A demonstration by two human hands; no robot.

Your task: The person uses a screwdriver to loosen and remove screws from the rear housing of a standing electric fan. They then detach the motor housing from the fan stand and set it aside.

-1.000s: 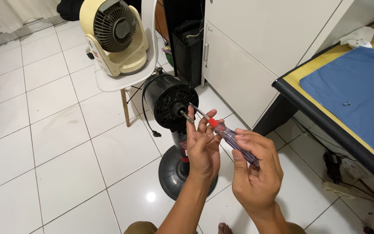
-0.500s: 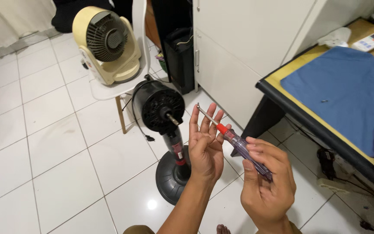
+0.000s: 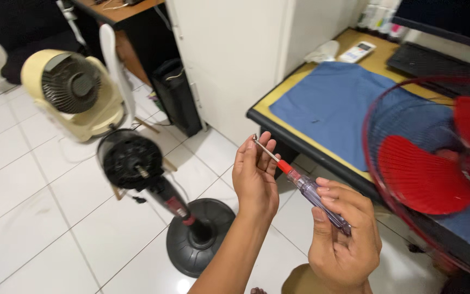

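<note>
- right hand (image 3: 344, 242) gripping clear handle of screwdriver (image 3: 300, 182), shaft angled up-left
- left hand (image 3: 255, 177) raised, fingers curled at the metal shaft near the tip
- black pedestal fan (image 3: 137, 163) behind hands, grille and blades off, bare shaft showing, round base on white tile floor (image 3: 39, 228)
- cream box fan (image 3: 72, 92) on white chair, upper left
- red fan blade and grille (image 3: 436, 169) at right, blurred, over blue cloth (image 3: 327, 103) on desk
</note>
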